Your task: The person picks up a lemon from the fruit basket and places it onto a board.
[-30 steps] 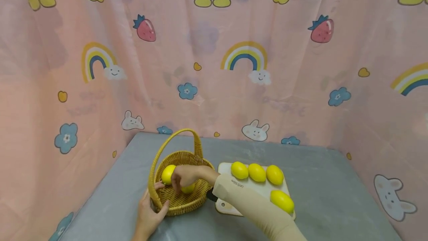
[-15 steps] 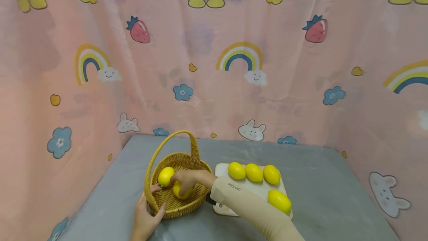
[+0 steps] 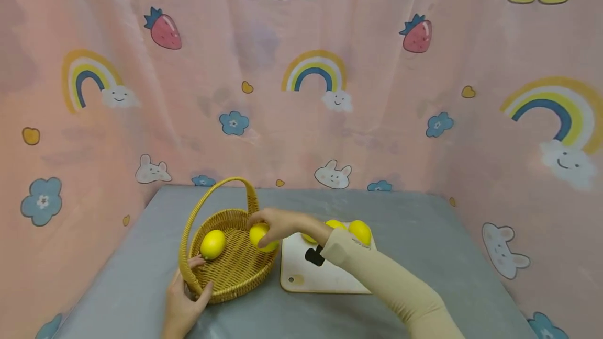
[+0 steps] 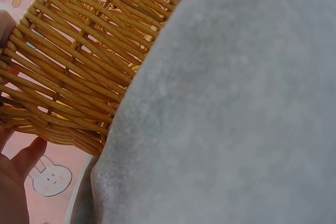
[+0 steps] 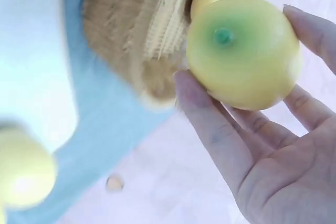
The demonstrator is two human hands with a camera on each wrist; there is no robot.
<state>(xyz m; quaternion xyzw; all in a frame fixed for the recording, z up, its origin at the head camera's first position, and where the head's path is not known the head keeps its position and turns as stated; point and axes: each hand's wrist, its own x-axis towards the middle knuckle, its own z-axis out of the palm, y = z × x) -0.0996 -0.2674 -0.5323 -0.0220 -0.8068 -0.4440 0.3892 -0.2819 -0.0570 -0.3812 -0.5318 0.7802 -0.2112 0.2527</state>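
My right hand (image 3: 281,222) grips a yellow lemon (image 3: 260,235) over the right rim of a wicker basket (image 3: 237,270). In the right wrist view the fingers and thumb close round this lemon (image 5: 247,59), its green-tipped end toward the camera. Another lemon (image 3: 213,245) lies inside the basket at the left. My left hand (image 3: 182,297) holds the basket's near left rim, its thumb at the front edge and its fingers by the handle's foot. In the left wrist view the basket's woven side (image 4: 79,61) fills the upper left, with part of the hand (image 4: 13,187) at its edge.
Right of the basket lies a white cutting board (image 3: 325,279) with several lemons (image 3: 360,232) at its far side, partly hidden by my right forearm. The tall arched handle (image 3: 198,208) spans the basket. A patterned pink curtain (image 3: 282,145) hangs behind the grey table (image 3: 405,239).
My right hand has taken hold of a lemon in the basket and lifted it toward the right rim. The left hand stays on the basket. The head view has turned slightly right.
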